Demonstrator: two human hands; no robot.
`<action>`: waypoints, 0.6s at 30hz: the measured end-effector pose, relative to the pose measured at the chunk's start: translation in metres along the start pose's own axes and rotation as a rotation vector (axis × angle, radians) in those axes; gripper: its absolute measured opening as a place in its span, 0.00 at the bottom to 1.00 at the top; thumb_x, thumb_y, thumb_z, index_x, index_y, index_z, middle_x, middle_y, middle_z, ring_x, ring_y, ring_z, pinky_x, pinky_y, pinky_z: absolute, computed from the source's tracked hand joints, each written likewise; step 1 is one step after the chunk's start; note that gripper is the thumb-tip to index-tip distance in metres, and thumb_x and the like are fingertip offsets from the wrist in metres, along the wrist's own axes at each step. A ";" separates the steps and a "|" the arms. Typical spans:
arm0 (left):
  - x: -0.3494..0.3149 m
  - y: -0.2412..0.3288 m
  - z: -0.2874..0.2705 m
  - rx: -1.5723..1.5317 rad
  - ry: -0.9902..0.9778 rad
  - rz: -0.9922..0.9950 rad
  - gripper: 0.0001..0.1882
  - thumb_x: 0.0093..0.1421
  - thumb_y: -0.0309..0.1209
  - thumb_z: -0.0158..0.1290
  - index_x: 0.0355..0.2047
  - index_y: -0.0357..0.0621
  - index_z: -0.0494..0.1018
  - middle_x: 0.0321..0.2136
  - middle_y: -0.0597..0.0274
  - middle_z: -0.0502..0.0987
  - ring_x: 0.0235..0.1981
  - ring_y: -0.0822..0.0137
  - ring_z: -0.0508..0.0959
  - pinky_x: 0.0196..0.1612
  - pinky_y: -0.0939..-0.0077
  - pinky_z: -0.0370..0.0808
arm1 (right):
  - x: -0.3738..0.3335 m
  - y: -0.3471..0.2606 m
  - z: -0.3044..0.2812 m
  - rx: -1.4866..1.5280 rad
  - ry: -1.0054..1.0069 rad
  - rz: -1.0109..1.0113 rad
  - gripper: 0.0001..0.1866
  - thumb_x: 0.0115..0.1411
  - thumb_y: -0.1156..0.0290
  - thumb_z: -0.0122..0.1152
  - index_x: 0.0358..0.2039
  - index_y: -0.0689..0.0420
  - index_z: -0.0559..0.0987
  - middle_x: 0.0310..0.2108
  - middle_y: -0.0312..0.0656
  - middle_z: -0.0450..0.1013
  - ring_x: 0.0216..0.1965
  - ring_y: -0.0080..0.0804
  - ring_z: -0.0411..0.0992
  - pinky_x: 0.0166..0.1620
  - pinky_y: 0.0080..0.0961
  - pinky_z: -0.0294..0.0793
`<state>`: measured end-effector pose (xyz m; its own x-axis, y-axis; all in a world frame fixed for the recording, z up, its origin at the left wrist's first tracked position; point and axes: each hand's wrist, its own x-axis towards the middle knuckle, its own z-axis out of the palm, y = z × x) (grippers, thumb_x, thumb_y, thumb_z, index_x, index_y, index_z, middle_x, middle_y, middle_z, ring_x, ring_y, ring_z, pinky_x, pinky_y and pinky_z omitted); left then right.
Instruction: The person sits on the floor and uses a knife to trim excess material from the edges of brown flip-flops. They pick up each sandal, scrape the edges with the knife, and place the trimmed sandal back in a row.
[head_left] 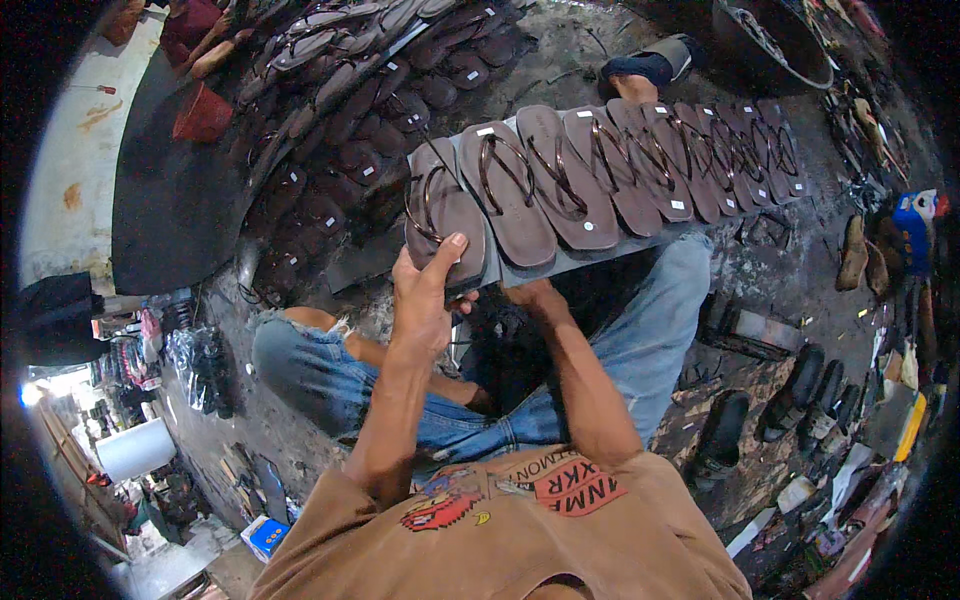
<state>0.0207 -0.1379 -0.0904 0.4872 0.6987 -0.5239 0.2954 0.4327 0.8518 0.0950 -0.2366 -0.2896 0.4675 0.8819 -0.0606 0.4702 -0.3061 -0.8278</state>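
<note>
My left hand (425,295) grips the heel end of a brown thong sandal (462,215), thumb on top of the footbed and fingers beneath. This sandal has dark shiny straps and is the leftmost of a row. Beside it, several similar brown sandals (525,235) stand side by side on a long grey board (592,260), some with small white labels. My right hand (538,300) is at the board's near edge, below the second sandal; its fingers are mostly hidden under the edge.
More brown sandals (320,210) lie in rows at the far left. A bare foot in a dark slipper (660,65) is beyond the board. Black slides (720,435) lie at the right, near a blue box (913,230). A red container (203,112) stands at the upper left.
</note>
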 end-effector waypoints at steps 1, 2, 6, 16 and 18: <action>0.000 0.000 0.000 -0.021 0.012 -0.012 0.24 0.58 0.37 0.66 0.48 0.43 0.68 0.33 0.61 0.76 0.19 0.69 0.75 0.13 0.77 0.71 | 0.007 -0.005 0.006 0.004 0.038 0.023 0.24 0.69 0.63 0.48 0.61 0.61 0.70 0.58 0.54 0.67 0.61 0.52 0.64 0.65 0.44 0.60; -0.001 0.000 -0.001 0.027 0.018 0.001 0.24 0.58 0.37 0.66 0.49 0.43 0.68 0.34 0.61 0.77 0.20 0.69 0.76 0.14 0.76 0.71 | 0.015 -0.010 0.010 0.011 0.069 0.050 0.23 0.69 0.63 0.48 0.60 0.61 0.70 0.56 0.53 0.68 0.59 0.50 0.65 0.63 0.44 0.61; -0.023 -0.004 -0.004 0.079 0.057 0.086 0.27 0.58 0.36 0.65 0.54 0.40 0.67 0.37 0.59 0.77 0.24 0.69 0.77 0.17 0.73 0.75 | 0.067 -0.022 0.013 0.067 0.185 0.163 0.21 0.70 0.59 0.49 0.56 0.61 0.73 0.47 0.49 0.73 0.51 0.44 0.71 0.57 0.42 0.68; -0.112 -0.017 -0.100 -0.073 -0.176 0.189 0.41 0.52 0.37 0.67 0.62 0.33 0.62 0.51 0.51 0.76 0.48 0.61 0.80 0.52 0.65 0.79 | 0.022 -0.190 -0.099 1.248 0.363 0.222 0.25 0.67 0.49 0.60 0.29 0.62 0.81 0.23 0.37 0.75 0.21 0.26 0.72 0.29 0.29 0.72; -0.117 -0.023 -0.085 0.205 -0.208 0.353 0.45 0.52 0.39 0.69 0.63 0.33 0.60 0.55 0.52 0.73 0.53 0.61 0.77 0.56 0.67 0.76 | 0.004 -0.209 -0.131 0.891 0.425 0.058 0.21 0.65 0.53 0.65 0.32 0.63 0.83 0.24 0.39 0.78 0.24 0.27 0.75 0.32 0.28 0.75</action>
<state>-0.1127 -0.1809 -0.0489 0.7361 0.6445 -0.2069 0.2279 0.0519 0.9723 0.0964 -0.2163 -0.0437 0.7841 0.6183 -0.0538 -0.2161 0.1907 -0.9576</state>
